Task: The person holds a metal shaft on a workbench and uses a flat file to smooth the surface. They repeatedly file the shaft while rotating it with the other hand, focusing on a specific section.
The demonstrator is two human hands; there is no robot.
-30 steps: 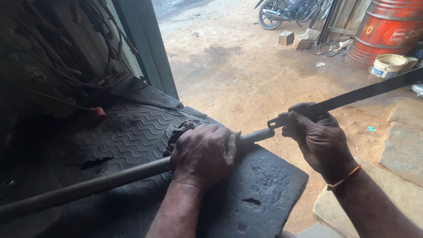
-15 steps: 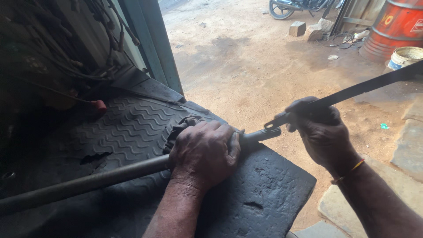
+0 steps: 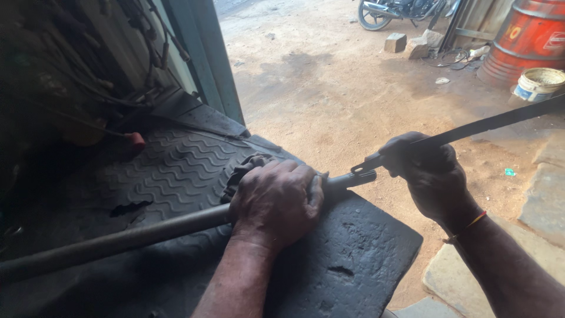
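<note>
the landmark here is the long metal rod (image 3: 118, 238), lying slantwise across the ribbed black rubber mat (image 3: 176, 171), its far end pointing out toward the dirt yard.

left of the rod's middle, up against the dark wall, a small red knob (image 3: 135, 140) sits among hanging cables. on the rod itself, near its outer end, the left hand (image 3: 276, 200) is clenched over it, pressing it down with a bunched dark rag (image 3: 244, 168) just behind the knuckles. right of that, at the rod's tip, the right hand (image 3: 426, 171) is closed round the handle end of a long flat blade (image 3: 488, 122), probably a saw blade or file, though its edge is too dim to be sure; the blade meets the rod just past the left hand.

to do this stroke well, i judge the left hand should keep its weight straight down so the rod cannot roll, fingers clear of the cut, and the right hand should run long, level strokes square to the rod.

counted: one rod, one blade, one rag, one mat, two hands. beyond the rod's tip: one red drum (image 3: 527, 41), one white bucket (image 3: 537, 83), one parked motorbike (image 3: 400, 9), two stone blocks.
</note>
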